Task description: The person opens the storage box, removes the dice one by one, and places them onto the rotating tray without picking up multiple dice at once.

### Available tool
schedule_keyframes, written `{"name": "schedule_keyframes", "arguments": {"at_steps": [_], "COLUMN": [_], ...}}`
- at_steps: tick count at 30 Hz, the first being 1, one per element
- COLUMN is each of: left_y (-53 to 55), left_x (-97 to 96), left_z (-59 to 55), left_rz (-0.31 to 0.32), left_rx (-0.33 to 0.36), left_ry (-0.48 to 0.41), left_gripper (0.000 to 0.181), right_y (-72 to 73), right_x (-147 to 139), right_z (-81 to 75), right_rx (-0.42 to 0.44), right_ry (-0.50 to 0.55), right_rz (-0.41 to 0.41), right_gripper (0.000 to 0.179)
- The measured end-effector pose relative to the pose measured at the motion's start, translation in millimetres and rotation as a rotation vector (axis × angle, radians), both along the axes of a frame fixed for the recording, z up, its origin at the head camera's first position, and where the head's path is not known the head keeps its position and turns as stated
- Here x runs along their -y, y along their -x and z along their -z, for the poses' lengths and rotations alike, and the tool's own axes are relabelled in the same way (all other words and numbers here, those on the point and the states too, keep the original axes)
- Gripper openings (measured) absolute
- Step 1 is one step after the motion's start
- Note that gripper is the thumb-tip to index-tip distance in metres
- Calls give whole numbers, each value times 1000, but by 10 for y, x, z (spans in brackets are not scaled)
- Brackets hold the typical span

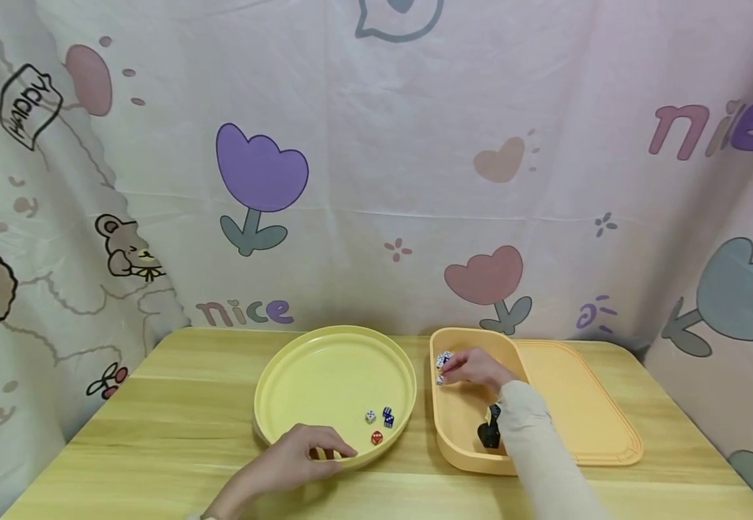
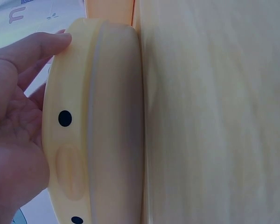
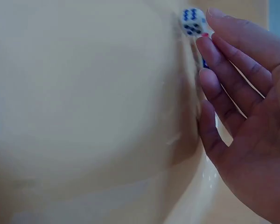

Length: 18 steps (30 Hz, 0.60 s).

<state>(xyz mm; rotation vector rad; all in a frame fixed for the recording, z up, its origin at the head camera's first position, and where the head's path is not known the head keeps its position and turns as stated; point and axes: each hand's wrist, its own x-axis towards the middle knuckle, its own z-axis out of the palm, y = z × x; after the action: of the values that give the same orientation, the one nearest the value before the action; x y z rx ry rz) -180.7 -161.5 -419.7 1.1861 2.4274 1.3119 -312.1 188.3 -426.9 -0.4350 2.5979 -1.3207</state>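
My left hand [image 1: 301, 455] is at the near rim of a round yellow tray [image 1: 298, 368], thumb outside and fingers over the edge, gripping it. In the left wrist view the thumb rests on the tray's wall [image 2: 116, 116]. Inside lie a white die [image 1: 370, 416], two blue dice [image 1: 388, 420] and a red die [image 1: 376, 438]. My right hand [image 1: 477, 367] reaches into an orange bin [image 1: 451, 458]. Its thumb and fingertips pinch a white die [image 3: 192, 22] by the bin's left wall. Several more dice [image 1: 443, 358] sit just beyond the fingers.
A black object [image 1: 490, 431], partly behind the right sleeve [image 1: 532, 426], lies in the bin. An orange lid [image 1: 578, 404] lies flat to the right. Behind the wooden table [image 1: 175, 412] hangs a printed curtain [image 1: 363, 144].
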Motion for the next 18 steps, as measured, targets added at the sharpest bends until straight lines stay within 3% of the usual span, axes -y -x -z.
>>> {"name": "schedule_keyframes", "arguments": {"at_steps": [9, 14, 18], "left_y": [-11, -58, -42], "left_x": [10, -20, -22], "left_z": [-7, -93, -60], "left_rz": [-3, 0, 6], "left_rx": [-4, -28, -46], "left_ry": [6, -6, -11], "left_gripper": [18, 17, 17], "right_y": [-3, -1, 12], "right_x": [102, 87, 74], "right_z": [58, 85, 142], "right_rx": [-40, -70, -86], "right_ry": [-25, -21, 4], "right_rz": [22, -27, -40], "right_gripper": [15, 15, 15]}}
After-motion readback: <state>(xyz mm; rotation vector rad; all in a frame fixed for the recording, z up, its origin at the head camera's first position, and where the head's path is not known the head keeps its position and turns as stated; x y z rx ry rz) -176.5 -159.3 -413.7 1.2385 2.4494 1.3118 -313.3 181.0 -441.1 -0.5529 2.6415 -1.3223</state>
